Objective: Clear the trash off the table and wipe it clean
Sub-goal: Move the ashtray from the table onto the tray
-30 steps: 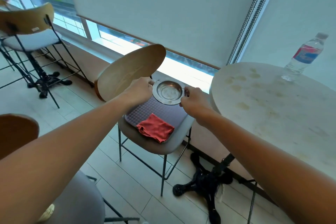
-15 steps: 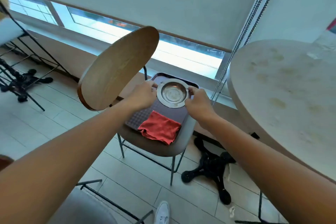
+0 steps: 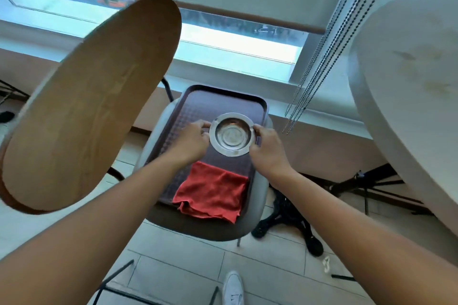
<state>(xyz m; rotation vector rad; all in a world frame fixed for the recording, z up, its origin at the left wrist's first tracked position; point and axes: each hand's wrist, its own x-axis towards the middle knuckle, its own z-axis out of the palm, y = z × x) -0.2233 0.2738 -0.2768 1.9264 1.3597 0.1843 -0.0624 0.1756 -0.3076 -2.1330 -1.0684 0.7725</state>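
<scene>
A round metal ashtray [image 3: 232,135] is held by its rim between both hands, low over a dark brown tray [image 3: 210,104] that lies on a chair seat. My left hand [image 3: 188,143] grips its left edge and my right hand [image 3: 266,150] grips its right edge. A red cloth [image 3: 212,192] lies crumpled on the near end of the tray, hanging a little over its edge. The round pale table [image 3: 409,86] with yellowish stains fills the right side of the view.
The chair's wooden backrest [image 3: 91,104] juts out at the left, close to my left arm. Blind chains [image 3: 314,57] hang between chair and table. The table's black base [image 3: 287,218] stands on the tiled floor. My white shoe [image 3: 233,288] shows at the bottom.
The view has tilted down and moved closer to the chair. Both hands have carried the ashtray lower, over the tray. The water bottle on the table has left the view.
</scene>
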